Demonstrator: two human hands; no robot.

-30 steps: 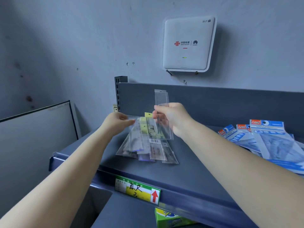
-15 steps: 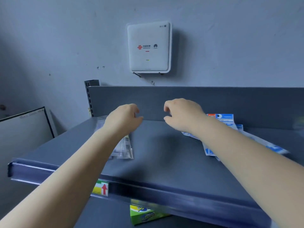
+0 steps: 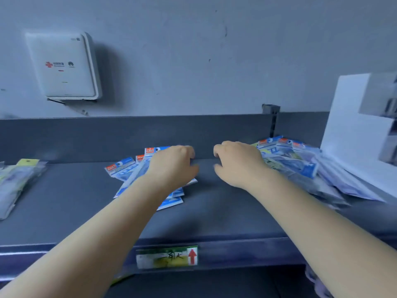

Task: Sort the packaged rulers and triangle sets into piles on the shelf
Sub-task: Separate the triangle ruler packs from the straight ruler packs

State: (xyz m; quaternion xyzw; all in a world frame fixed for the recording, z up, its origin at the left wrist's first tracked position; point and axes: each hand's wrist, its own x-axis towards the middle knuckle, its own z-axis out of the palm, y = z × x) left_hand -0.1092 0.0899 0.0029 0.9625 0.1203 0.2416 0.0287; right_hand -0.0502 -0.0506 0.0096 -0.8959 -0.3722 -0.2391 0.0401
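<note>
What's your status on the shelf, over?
Left hand and right hand both empty, fingers loosely curled. Left over blue packet pile, right beside unsorted heap; clear ruler pile far left. Nothing blocking.

On the shelf (image 3: 206,216), ruler packs (image 3: 15,181) lie at the far left, one triangle-set pile (image 3: 126,168) mid-shelf under the left hand (image 3: 171,166), another pile (image 3: 300,166) right of the right hand (image 3: 238,164), before a box (image 3: 354,134)
</note>
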